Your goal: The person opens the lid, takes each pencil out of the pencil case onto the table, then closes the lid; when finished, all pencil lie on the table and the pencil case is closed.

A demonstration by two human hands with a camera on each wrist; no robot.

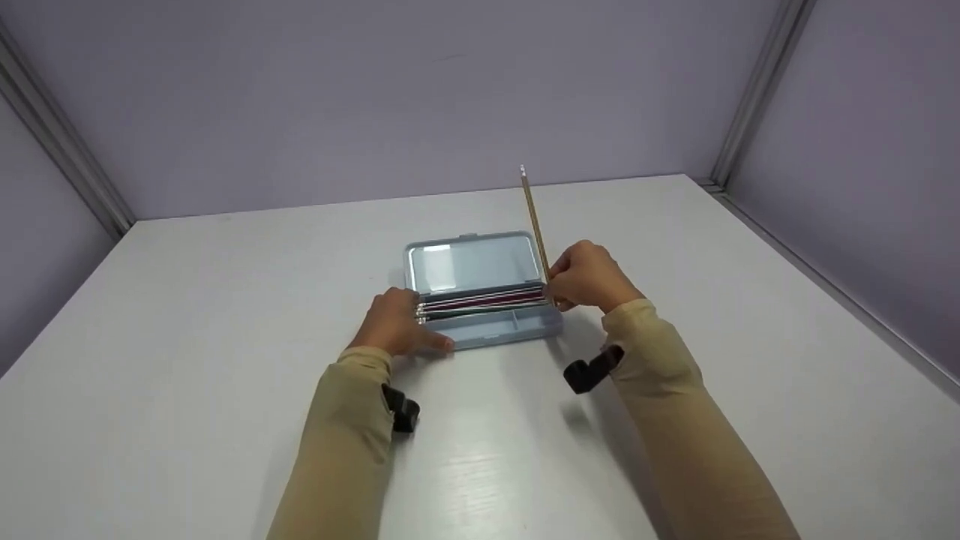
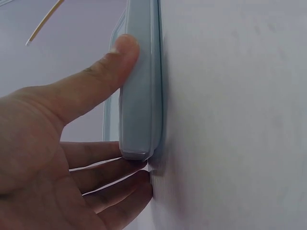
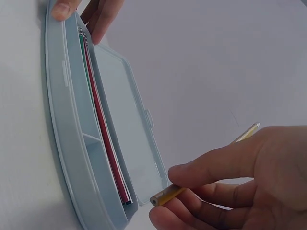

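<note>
A light blue pencil case (image 1: 517,330) lies open in the middle of the white table (image 1: 225,300), its lid (image 1: 472,262) leaning back. Several pencils (image 1: 480,301) lie along its back compartment. My left hand (image 1: 394,324) rests against the case's left end, thumb (image 2: 103,72) along the front wall (image 2: 139,96) and fingers (image 2: 100,175) straight beside the corner. My right hand (image 1: 589,276) pinches a yellow pencil (image 1: 534,221) at the case's right end, the pencil standing steeply with its far end up. In the right wrist view, thumb and fingers hold the yellow pencil (image 3: 165,195) near its lower end, beside the case (image 3: 67,143).
Purple walls (image 1: 375,97) with grey corner posts (image 1: 757,90) close the table on three sides. Black wrist mounts (image 1: 592,371) sit on both beige sleeves. The case's front compartment (image 1: 525,321) holds nothing that I can see.
</note>
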